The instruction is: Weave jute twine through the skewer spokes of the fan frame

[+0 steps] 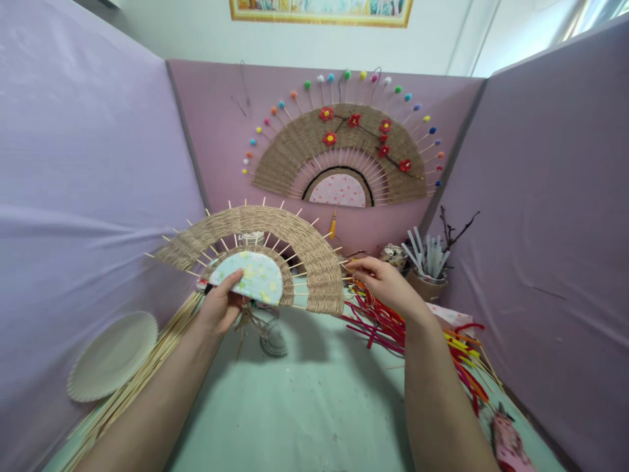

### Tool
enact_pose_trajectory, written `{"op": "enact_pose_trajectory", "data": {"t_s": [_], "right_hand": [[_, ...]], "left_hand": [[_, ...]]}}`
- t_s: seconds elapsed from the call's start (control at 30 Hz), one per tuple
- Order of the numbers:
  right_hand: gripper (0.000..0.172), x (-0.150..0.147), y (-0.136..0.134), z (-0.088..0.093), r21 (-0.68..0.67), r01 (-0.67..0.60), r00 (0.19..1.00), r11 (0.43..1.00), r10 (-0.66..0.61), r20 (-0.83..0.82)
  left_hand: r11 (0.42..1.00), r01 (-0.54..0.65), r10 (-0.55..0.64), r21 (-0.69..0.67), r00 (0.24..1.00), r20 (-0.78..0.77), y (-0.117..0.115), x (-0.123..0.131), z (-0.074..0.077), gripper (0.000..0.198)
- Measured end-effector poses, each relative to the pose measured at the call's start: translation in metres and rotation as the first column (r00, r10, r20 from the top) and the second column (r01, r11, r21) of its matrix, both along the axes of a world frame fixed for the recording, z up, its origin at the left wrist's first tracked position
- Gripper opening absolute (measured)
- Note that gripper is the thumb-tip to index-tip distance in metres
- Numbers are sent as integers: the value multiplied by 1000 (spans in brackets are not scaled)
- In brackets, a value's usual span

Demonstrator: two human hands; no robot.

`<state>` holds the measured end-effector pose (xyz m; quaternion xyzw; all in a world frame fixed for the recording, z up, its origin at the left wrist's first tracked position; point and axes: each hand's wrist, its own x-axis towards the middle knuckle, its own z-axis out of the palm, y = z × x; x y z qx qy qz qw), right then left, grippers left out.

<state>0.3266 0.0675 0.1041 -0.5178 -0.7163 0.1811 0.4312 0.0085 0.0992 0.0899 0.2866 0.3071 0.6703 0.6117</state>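
My left hand [223, 305] grips the base of a half-round woven fan [295, 237], thumb pressed on its pale flowered paper centre [258, 275]. The fan is held upright above the green table [314, 400], with bare wooden sticks poking out around its rim. My right hand [386, 282] is at the fan's right edge, fingers pinched together by the stick ends there; what they hold is too small to make out. A twine strand hangs down below the fan towards a spool [272, 341].
A finished fan [344, 147] with red flowers and coloured pompoms hangs on the back panel. A paper plate [113, 354] and a bundle of wooden sticks [147, 373] lie at left. Red and yellow pipe cleaners [388, 324] lie at right, a cup of glue sticks [425, 269] behind them.
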Motion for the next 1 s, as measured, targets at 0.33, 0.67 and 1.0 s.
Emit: {"op": "enact_pose_trajectory", "data": {"t_s": [0.33,0.67,1.0], "right_hand": [[17,-5,-10,15,-17,70,979,997,-72,-189],[20,-7,-8,7,-61,-184,677,981,81,-732],[26,-30,-15,-29,-63,-173,369,983,6,-929]], "left_hand": [[999,-40,38,25,995,92,-11,8,10,24],[1000,-17,18,-7,990,141,-11,10,10,27],[996,86,-83,-10,980,180,-11,13,-2,25]]}}
